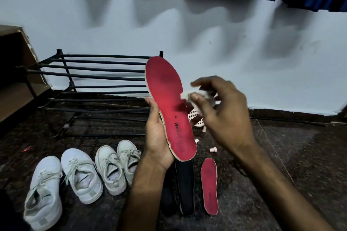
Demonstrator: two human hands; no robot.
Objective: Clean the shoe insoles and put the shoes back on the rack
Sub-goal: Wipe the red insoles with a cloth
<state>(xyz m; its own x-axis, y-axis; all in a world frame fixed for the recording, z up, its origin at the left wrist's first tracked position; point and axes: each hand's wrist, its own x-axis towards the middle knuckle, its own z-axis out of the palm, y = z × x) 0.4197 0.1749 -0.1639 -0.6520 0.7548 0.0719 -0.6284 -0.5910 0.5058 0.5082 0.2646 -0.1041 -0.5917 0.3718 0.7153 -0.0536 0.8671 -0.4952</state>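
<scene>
At the centre of the frame the left hand (157, 137) gripped a red insole (169, 103) by its heel half, toe pointing up. Just right of it, the blurred right hand (223, 116) pinched a white wad (185, 96) at the insole's edge. A second red insole (209, 185) lay on the floor below, four white shoes (78, 174) at lower left, and the black rack (93, 77) at middle left.

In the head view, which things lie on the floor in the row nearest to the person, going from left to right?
larger white pair of shoes → smaller white pair of shoes → black insoles → red insole on the floor
</scene>
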